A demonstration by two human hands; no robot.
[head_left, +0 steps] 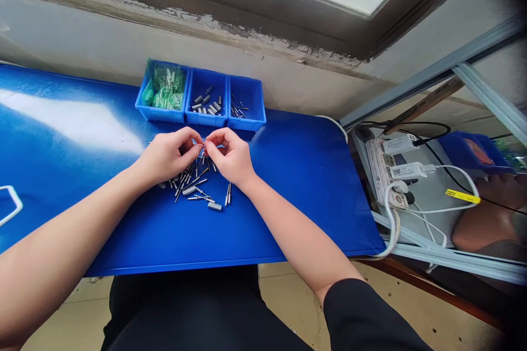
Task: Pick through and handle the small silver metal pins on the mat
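My left hand and my right hand meet fingertip to fingertip over the blue table. Between the fingertips of both hands sits a small metal part with thin leads, mostly hidden by the fingers. Beneath and between the hands lies a loose pile of small silver cylinders with wire leads. A single silver cylinder lies nearest to me, and a pair of pins lies by my right wrist.
Three blue bins stand at the table's far edge: the left bin holds green packets, the middle bin small metal parts, the right bin thin pins. A power strip with plugs and white cables lies to the right. A white outline shows at far left.
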